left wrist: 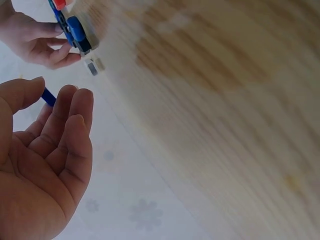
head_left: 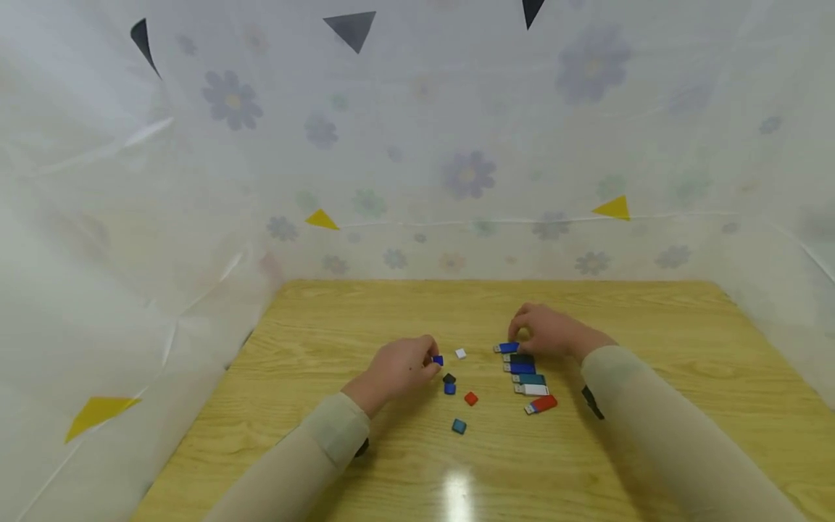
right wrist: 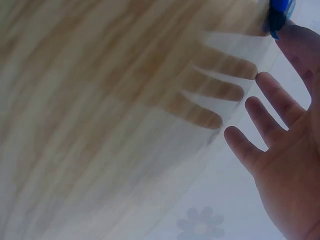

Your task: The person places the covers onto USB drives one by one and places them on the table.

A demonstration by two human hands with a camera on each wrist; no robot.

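Note:
Between thumb and fingertips my left hand [head_left: 399, 368] pinches a small blue cap [head_left: 438, 360], seen edge-on in the left wrist view. My right hand [head_left: 548, 330] grips the right end of a blue USB stick [head_left: 505, 348], the farthest of a column of capless sticks; its other fingers reach the tabletop in the right wrist view. Nearer in that column lie a black stick [head_left: 524, 358], another blue one [head_left: 520, 369], a teal one [head_left: 531, 379], a white one [head_left: 536, 390] and a red one [head_left: 545, 403]. Their metal plugs point left.
Loose caps lie between the hands: white [head_left: 460, 354], black [head_left: 449, 378], blue [head_left: 450, 389], red [head_left: 471, 399] and teal [head_left: 459, 426]. Everything is on a wood-grain table [head_left: 365, 304]. A pale flowered curtain [head_left: 404, 145] rises behind the table and along its sides.

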